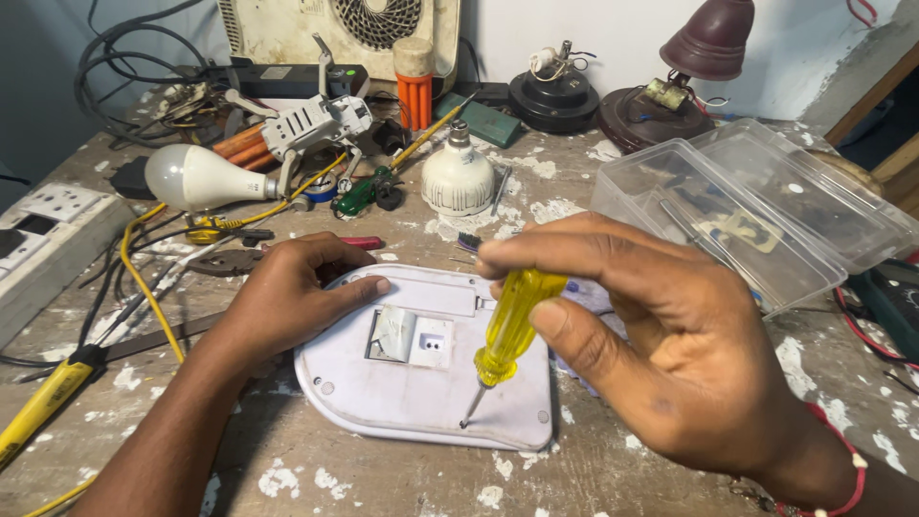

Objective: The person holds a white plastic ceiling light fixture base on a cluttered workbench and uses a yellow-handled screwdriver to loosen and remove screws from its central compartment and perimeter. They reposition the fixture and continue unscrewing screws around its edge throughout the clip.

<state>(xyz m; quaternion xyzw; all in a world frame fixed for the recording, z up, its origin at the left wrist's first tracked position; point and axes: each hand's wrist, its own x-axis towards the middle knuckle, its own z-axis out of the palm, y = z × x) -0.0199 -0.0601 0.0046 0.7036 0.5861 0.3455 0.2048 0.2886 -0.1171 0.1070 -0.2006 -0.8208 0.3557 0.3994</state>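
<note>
Bulbs [196, 176], loose wires and a clear plastic box [756, 215] crowd the counter's [383, 479] far edge. Near its front edge lies a white casing [421, 383]; left hand [287, 302] rests flat, open, upon it. Right hand [651, 354] grips a yellow screwdriver [503, 330], tip touching the casing.

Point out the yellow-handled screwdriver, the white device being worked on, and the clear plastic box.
yellow-handled screwdriver [510, 321], head view, on its translucent handle.
white device [402, 397], head view, on its flat back panel.
clear plastic box [766, 215], head view, on its lid.
</note>
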